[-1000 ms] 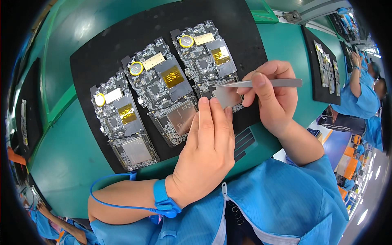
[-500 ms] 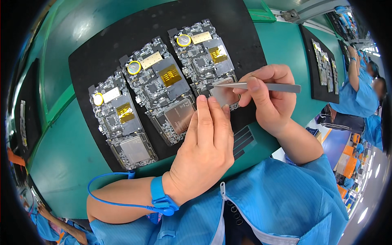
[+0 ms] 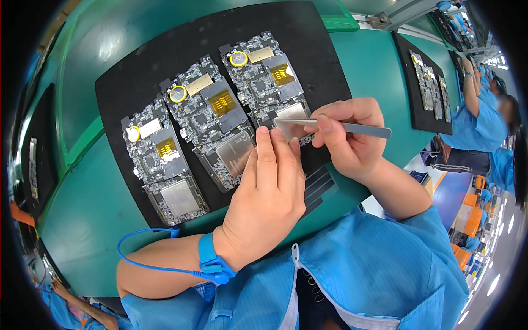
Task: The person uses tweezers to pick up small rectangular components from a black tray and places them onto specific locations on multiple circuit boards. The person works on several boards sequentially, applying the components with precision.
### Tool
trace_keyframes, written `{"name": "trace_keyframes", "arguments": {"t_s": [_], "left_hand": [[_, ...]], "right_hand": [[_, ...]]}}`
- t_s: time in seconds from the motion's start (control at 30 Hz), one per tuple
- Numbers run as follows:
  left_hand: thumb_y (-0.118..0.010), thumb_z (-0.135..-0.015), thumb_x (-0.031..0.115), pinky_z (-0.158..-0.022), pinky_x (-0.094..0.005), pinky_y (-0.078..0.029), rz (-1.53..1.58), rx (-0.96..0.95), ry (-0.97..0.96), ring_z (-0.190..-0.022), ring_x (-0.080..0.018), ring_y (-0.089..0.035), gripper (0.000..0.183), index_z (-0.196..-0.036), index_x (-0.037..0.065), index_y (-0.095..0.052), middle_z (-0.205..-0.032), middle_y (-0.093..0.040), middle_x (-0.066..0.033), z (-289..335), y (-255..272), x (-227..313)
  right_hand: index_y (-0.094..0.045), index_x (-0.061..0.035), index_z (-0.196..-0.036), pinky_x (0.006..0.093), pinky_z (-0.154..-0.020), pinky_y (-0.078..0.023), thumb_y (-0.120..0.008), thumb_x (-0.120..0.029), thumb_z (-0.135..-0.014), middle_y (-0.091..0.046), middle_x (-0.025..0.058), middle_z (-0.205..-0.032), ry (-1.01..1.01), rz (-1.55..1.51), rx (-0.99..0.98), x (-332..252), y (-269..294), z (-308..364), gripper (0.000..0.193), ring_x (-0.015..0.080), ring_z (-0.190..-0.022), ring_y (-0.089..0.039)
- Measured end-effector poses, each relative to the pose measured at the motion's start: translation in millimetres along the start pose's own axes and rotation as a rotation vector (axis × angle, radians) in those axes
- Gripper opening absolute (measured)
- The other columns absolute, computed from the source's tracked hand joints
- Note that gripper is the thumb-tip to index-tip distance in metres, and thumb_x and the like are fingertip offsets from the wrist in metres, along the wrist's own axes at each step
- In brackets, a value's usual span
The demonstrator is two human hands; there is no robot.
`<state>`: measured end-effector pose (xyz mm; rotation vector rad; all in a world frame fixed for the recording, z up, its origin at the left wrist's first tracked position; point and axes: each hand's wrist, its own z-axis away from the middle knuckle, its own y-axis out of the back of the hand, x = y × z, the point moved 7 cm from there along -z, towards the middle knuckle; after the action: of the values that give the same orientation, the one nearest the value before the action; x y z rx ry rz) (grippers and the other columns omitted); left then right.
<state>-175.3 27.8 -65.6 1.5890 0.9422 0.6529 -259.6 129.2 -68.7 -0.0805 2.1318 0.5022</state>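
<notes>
I was mid-work on the right board [image 3: 258, 86], right grip [image 3: 352, 140] pinching tweezers [image 3: 363, 130], left grip [image 3: 267, 195] straight-fingered, couldn't tell whether left board [image 3: 164, 173] and middle board [image 3: 201, 118] were done.

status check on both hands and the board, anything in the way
Right hand gripping tweezers, tips over right board's lower part. Left hand empty, fingers extended at that end. Hands partly hide the board.

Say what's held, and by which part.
Metal tweezers, held around the middle of their length by the right hand; the left hand shows no held thing.
</notes>
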Motion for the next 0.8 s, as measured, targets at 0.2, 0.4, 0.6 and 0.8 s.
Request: {"name": "trace_keyframes", "arguments": {"t_s": [0.2,0.4,0.6,0.8], "left_hand": [[-0.049,-0.079,0.013,-0.087,-0.0384,-0.049,-0.02,0.027,-0.007,-0.11,-0.0433,-0.051,0.043,-0.113,-0.011,-0.057,-0.112,-0.055,-0.0293,0.3,-1.5,1.4],[-0.059,-0.081,0.021,-0.086,-0.0368,-0.049,-0.013,-0.015,0.008,-0.11,-0.039,-0.052,0.045,-0.114,-0.011,-0.056,-0.115,-0.053,-0.0277,-1.2,2.4,0.8],[-0.057,-0.078,0.014,-0.083,-0.0332,-0.049,0.097,-0.066,-0.124,-0.105,-0.0352,-0.055,0.039,-0.107,-0.012,-0.059,-0.113,-0.055,-0.0256,9.7,13.2,23.2],[-0.055,-0.071,0.01,-0.082,-0.03,-0.048,0.232,-0.122,-0.31,-0.102,-0.0307,-0.055,0.04,-0.104,-0.014,-0.06,-0.108,-0.057,-0.0239,23.6,10.4,50.4]], "right_hand": [[-0.056,0.0011,-0.09,0.0228,-0.051,-0.049,-0.068,-0.005,-0.082,-0.065,0.0081,-0.077,0.054,0.036,0.014,0.9,-5.2,0.2,0.015,0.0125,-0.061,-0.063],[-0.054,0.0005,-0.09,0.0219,-0.05,-0.05,-0.066,-0.004,-0.083,-0.064,0.0082,-0.074,0.111,0.097,0.007,-4.4,-5.5,1.4,0.014,0.0118,-0.059,-0.063],[-0.046,0.001,-0.097,0.0194,-0.048,-0.048,-0.057,-0.006,-0.09,-0.062,0.0098,-0.079,-0.172,-0.26,0.092,-13.6,18.3,8.5,0.015,0.0104,-0.057,-0.06],[-0.044,0.0002,-0.098,0.0183,-0.047,-0.046,-0.055,-0.011,-0.093,-0.059,0.0085,-0.079,-0.575,-0.388,-0.018,-4.1,50.2,57.0,0.017,0.009,-0.059,-0.06]]}}
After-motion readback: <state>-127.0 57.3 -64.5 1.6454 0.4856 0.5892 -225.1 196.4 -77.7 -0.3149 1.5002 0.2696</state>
